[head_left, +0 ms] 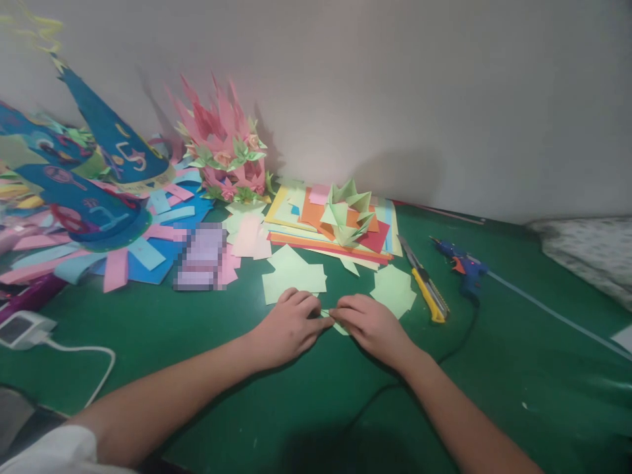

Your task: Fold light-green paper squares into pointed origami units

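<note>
My left hand (pixel 292 324) and my right hand (pixel 371 325) rest close together on the green table (pixel 494 368), fingers curled and pressed onto a small pale green paper piece (pixel 336 324) between them. Most of that piece is hidden under my fingers. Pale green paper squares (pixel 293 274) lie just behind my left hand. More of these green squares (pixel 394 290) lie behind my right hand. A folded green paper star (pixel 347 213) sits on a stack of coloured paper sheets (pixel 301 220) further back.
A yellow utility knife (pixel 425 282) and a blue glue gun (pixel 463 266) lie at the right, its black cord running toward me. A pink paper flower craft (pixel 224 148) stands by the wall. Blue paper cones (pixel 106 135) and paper strips crowd the left. A white charger (pixel 22 327) lies at the left edge.
</note>
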`<state>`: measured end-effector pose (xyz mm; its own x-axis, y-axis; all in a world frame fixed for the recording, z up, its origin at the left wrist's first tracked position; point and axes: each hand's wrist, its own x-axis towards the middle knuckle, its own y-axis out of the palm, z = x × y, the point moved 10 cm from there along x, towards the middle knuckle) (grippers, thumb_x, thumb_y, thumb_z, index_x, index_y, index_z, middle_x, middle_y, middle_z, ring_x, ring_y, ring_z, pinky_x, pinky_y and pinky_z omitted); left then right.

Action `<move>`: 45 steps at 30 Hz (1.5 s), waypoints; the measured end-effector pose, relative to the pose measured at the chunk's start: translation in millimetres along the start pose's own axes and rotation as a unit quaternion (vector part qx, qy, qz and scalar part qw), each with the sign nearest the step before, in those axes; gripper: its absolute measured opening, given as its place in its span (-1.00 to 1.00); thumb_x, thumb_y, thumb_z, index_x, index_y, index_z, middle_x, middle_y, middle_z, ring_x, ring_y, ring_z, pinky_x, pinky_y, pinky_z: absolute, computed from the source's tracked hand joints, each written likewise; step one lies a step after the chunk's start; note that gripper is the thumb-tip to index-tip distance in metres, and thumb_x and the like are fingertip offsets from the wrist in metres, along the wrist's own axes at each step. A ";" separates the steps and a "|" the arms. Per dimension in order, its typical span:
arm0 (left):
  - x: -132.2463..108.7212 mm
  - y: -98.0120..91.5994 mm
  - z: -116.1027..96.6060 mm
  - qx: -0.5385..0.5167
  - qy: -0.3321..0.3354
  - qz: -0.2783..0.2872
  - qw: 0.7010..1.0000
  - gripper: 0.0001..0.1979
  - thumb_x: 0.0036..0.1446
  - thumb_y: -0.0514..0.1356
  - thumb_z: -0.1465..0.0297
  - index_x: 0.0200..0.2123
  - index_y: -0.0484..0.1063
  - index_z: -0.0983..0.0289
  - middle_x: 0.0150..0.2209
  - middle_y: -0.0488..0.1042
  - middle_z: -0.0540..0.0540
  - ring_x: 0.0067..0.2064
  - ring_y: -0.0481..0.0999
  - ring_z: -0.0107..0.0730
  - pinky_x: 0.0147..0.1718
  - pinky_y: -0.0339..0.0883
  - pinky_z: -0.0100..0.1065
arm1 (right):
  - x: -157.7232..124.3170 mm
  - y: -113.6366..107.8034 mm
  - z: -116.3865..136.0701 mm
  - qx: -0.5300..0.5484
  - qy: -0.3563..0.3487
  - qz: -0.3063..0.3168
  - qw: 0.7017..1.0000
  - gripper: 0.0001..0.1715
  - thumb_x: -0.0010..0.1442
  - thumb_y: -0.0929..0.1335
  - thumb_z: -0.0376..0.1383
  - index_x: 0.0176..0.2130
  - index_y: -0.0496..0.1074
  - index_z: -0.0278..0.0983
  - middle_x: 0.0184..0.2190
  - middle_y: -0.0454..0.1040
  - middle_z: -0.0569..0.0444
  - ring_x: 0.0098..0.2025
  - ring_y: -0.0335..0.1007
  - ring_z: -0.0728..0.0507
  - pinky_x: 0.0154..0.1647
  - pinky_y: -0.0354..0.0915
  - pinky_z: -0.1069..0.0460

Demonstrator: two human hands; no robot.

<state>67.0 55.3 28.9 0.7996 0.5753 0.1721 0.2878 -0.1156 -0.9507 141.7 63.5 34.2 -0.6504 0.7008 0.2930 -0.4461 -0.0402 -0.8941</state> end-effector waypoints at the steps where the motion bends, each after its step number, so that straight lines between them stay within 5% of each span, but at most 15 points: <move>1: -0.2 -0.1 0.1 -0.003 0.000 0.000 1.000 -0.71 0.25 0.02 0.43 0.01 0.36 0.12 -0.23 0.35 0.10 -0.12 0.29 -0.26 -0.13 0.12 -0.19 | -0.3 -0.4 0.0 -0.001 -0.003 -0.001 1.000 -0.69 0.32 0.16 -0.36 -0.18 0.47 -0.27 -0.33 0.47 -0.03 -0.32 0.32 -0.11 -0.33 0.27 0.01; 9: -2.8 1.6 -2.1 -0.021 0.009 -0.004 1.000 -0.71 0.27 0.00 0.45 0.02 0.33 0.17 -0.09 0.38 0.11 -0.05 0.28 -0.25 -0.08 0.08 -0.18 | -2.7 3.6 0.1 -0.010 -0.023 0.021 0.999 -0.70 0.32 0.18 -0.36 -0.14 0.46 -0.27 -0.27 0.50 -0.02 -0.30 0.32 -0.10 -0.32 0.28 0.00; 45: -4.1 0.1 -2.4 -0.022 -0.015 -0.017 0.999 -0.73 0.26 0.00 0.46 -0.04 0.38 0.15 -0.19 0.42 0.06 -0.05 0.31 -0.27 0.07 -0.06 -0.06 | -3.5 -2.0 -3.1 0.040 -0.027 0.014 0.999 -0.73 0.32 0.18 -0.35 -0.23 0.44 -0.22 -0.27 0.52 0.02 -0.29 0.35 -0.08 -0.27 0.27 0.02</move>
<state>65.0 51.0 28.7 0.7733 0.6029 0.1965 0.3387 -0.1307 -0.9318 146.8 63.3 33.9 -0.6947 0.6588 0.2886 -0.4739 -0.1174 -0.8727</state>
